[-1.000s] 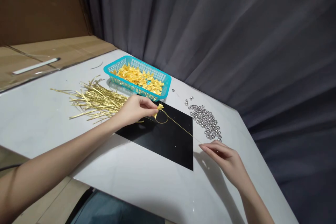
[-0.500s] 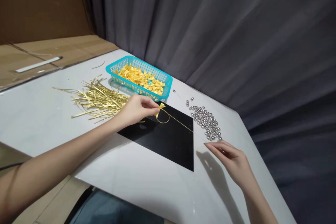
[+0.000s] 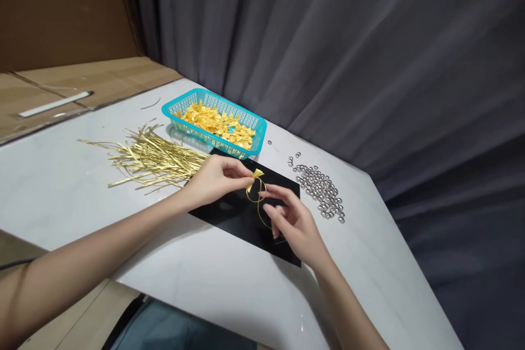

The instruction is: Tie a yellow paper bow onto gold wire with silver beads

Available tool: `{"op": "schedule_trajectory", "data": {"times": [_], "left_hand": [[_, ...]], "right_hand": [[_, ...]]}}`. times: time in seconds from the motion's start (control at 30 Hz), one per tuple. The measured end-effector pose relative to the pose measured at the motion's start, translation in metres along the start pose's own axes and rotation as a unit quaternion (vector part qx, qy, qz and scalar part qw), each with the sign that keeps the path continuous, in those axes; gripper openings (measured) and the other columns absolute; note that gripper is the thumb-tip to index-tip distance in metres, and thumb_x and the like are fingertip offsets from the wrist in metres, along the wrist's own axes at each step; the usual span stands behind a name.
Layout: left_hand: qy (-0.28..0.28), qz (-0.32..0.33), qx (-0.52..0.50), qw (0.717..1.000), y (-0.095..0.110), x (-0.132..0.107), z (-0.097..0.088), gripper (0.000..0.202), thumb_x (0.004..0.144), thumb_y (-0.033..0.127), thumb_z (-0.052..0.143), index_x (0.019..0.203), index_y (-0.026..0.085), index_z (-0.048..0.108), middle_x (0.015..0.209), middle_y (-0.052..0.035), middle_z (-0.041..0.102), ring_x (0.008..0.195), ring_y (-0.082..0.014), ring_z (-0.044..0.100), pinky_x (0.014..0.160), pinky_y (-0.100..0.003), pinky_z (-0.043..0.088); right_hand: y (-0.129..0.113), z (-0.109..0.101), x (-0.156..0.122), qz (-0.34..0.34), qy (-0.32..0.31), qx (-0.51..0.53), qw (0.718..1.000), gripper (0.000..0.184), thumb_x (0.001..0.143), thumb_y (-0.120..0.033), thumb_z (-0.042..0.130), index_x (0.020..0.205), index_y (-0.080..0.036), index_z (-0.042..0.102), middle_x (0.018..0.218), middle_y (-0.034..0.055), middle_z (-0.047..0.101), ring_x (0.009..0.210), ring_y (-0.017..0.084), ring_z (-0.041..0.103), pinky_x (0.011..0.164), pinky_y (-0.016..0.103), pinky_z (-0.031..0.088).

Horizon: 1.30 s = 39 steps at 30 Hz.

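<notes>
My left hand (image 3: 217,178) pinches a small yellow bow (image 3: 256,174) above a black mat (image 3: 254,213). A thin gold wire (image 3: 259,203) runs from the bow in a loop and curves down toward my right hand (image 3: 293,221). That hand has its fingers partly spread at the loop, with the wire passing among them. Whether it grips the wire is unclear.
A teal basket (image 3: 257,139) of yellow bows stands behind the mat. A heap of gold wire strips (image 3: 151,156) lies to the left, and several small silver beads (image 3: 322,188) lie to the right. A grey curtain hangs behind; cardboard boxes (image 3: 82,85) sit at the far left.
My right hand has moved left from the wire's far end near the beads to the loop by the bow. The wire, stretched straight before, now curves slack.
</notes>
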<state>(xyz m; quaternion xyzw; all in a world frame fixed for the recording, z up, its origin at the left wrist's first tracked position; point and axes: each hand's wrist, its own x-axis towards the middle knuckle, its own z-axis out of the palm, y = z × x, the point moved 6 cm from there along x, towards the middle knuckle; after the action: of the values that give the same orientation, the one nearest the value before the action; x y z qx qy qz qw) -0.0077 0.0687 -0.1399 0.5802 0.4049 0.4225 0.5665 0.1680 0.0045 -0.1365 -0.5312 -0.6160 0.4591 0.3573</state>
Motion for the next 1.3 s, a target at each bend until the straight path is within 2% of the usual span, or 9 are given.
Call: {"op": "schedule_trajectory", "data": {"times": [0.1, 0.27, 0.43, 0.57, 0.7, 0.97, 1.13, 1.23, 1.3], "left_hand": [[-0.002, 0.015, -0.009, 1.000, 0.000, -0.001, 0.001, 0.019, 0.070, 0.029, 0.079, 0.079, 0.013, 0.075, 0.081, -0.0069, 0.079, 0.078, -0.0200, 0.075, 0.073, -0.027, 0.058], [0.007, 0.030, 0.002, 1.000, 0.002, -0.002, 0.003, 0.015, 0.072, 0.026, 0.076, 0.080, 0.013, 0.075, 0.081, -0.0065, 0.079, 0.076, -0.0192, 0.074, 0.072, -0.025, 0.058], [0.001, 0.037, 0.014, 0.999, 0.001, -0.003, 0.006, 0.017, 0.073, 0.028, 0.075, 0.080, 0.013, 0.076, 0.080, -0.0073, 0.078, 0.076, -0.0205, 0.074, 0.070, -0.026, 0.058], [-0.001, 0.039, 0.012, 0.999, -0.002, -0.002, 0.007, 0.019, 0.073, 0.029, 0.075, 0.081, 0.012, 0.076, 0.081, -0.0081, 0.078, 0.077, -0.0214, 0.075, 0.071, -0.027, 0.058], [-0.008, 0.042, 0.003, 0.999, -0.001, -0.003, 0.007, 0.018, 0.073, 0.028, 0.076, 0.081, 0.012, 0.076, 0.082, -0.0076, 0.079, 0.077, -0.0204, 0.075, 0.071, -0.026, 0.058], [-0.012, 0.059, 0.017, 0.998, 0.003, -0.006, 0.010, 0.014, 0.075, 0.026, 0.075, 0.081, 0.013, 0.076, 0.079, -0.0054, 0.079, 0.075, -0.0177, 0.075, 0.066, -0.020, 0.057], [-0.010, 0.094, 0.043, 0.995, 0.006, -0.008, 0.010, 0.013, 0.077, 0.024, 0.075, 0.081, 0.012, 0.076, 0.078, -0.0054, 0.079, 0.073, -0.0164, 0.075, 0.065, -0.018, 0.057], [-0.003, 0.133, 0.071, 0.989, 0.012, -0.009, 0.010, 0.010, 0.079, 0.020, 0.073, 0.081, 0.011, 0.076, 0.077, -0.0053, 0.079, 0.069, -0.0145, 0.074, 0.063, -0.017, 0.057], [0.003, 0.168, 0.094, 0.981, 0.018, -0.011, 0.010, 0.009, 0.080, 0.017, 0.072, 0.082, 0.010, 0.076, 0.076, -0.0052, 0.078, 0.067, -0.0130, 0.073, 0.061, -0.016, 0.056]], "right_hand": [[0.002, 0.019, 0.013, 0.015, 0.019, 0.113, 0.993, 0.038, 0.083, -0.046, 0.068, 0.111, -0.023, 0.061, 0.115, 0.0072, 0.067, 0.050, 0.007, 0.058, 0.049, 0.025, 0.052], [0.008, 0.018, 0.015, 0.018, 0.106, 0.154, 0.982, 0.026, 0.078, -0.042, 0.076, 0.087, -0.019, 0.068, 0.084, 0.0033, 0.073, 0.070, 0.015, 0.069, 0.072, 0.030, 0.060], [0.002, 0.016, 0.007, -0.061, 0.139, 0.094, 0.984, 0.016, 0.082, -0.035, 0.074, 0.082, -0.020, 0.072, 0.073, 0.0011, 0.069, 0.063, 0.014, 0.066, 0.063, 0.029, 0.059], [-0.006, 0.019, 0.004, -0.155, 0.127, 0.010, 0.980, 0.007, 0.087, -0.026, 0.068, 0.086, -0.022, 0.074, 0.072, -0.0001, 0.065, 0.060, 0.012, 0.062, 0.058, 0.025, 0.054], [-0.012, 0.020, 0.003, -0.201, 0.117, -0.051, 0.971, 0.009, 0.089, -0.022, 0.066, 0.090, -0.023, 0.075, 0.072, -0.0005, 0.065, 0.059, 0.011, 0.059, 0.056, 0.024, 0.051], [-0.014, 0.007, 0.011, -0.118, 0.170, 0.039, 0.978, 0.007, 0.085, -0.027, 0.070, 0.084, -0.021, 0.072, 0.065, -0.0030, 0.063, 0.048, 0.007, 0.049, 0.044, 0.019, 0.043], [-0.016, -0.001, 0.011, -0.112, 0.183, 0.037, 0.976, 0.010, 0.085, -0.030, 0.069, 0.082, -0.020, 0.069, 0.062, -0.0038, 0.059, 0.049, 0.007, 0.047, 0.046, 0.020, 0.040], [-0.019, -0.007, 0.011, -0.116, 0.170, 0.012, 0.979, 0.011, 0.087, -0.031, 0.066, 0.086, -0.020, 0.069, 0.063, -0.0043, 0.057, 0.049, 0.007, 0.045, 0.047, 0.021, 0.038], [-0.019, -0.007, 0.013, -0.111, 0.133, -0.002, 0.985, 0.014, 0.089, -0.033, 0.063, 0.090, -0.020, 0.068, 0.058, -0.0055, 0.054, 0.047, 0.008, 0.043, 0.047, 0.022, 0.036]]}}
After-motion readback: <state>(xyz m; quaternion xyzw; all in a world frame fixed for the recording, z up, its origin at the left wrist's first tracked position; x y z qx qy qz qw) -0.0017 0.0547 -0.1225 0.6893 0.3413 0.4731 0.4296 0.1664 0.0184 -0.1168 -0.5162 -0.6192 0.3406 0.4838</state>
